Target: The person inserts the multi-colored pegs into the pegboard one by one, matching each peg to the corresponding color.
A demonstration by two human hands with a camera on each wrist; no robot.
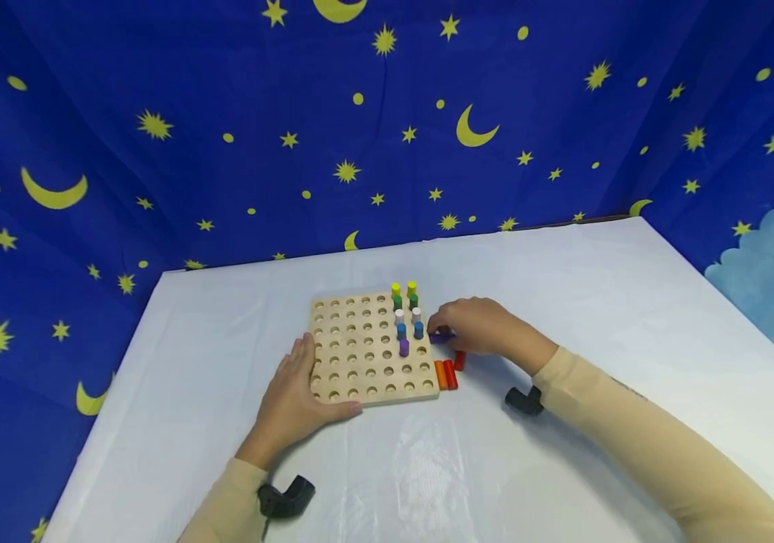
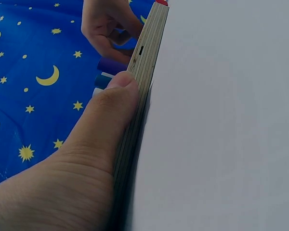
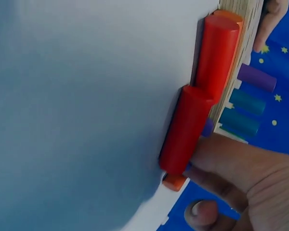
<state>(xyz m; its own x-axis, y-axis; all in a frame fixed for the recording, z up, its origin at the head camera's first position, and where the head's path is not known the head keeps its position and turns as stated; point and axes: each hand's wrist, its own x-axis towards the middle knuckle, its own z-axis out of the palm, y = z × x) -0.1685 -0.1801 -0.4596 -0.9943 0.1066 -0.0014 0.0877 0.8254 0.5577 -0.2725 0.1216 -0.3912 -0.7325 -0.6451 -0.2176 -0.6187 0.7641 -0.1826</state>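
A wooden peg board [image 1: 360, 358] full of round holes lies on the table. My left hand [image 1: 295, 400] rests at its front left corner, fingers along the left edge and a straight thumb [image 2: 111, 103] against the front edge. Just beyond the board's right edge, my right hand [image 1: 478, 324] pinches a purple peg [image 1: 439, 338] lying low at the table; the fingers partly hide it. Another purple peg [image 1: 403, 348] stands upright in a hole, with pairs of blue [image 1: 401, 332], white [image 1: 399, 317], green [image 1: 397, 302] and yellow pegs [image 1: 396, 289] behind it.
Beside the board's right edge lie an orange peg [image 1: 440, 375], a red peg [image 1: 451, 375] and another red peg [image 1: 459, 360] close to my right hand. Another orange peg end [image 3: 174, 182] shows past the red one. A starry blue cloth [image 1: 292, 166] hangs behind the white table [image 1: 224, 317].
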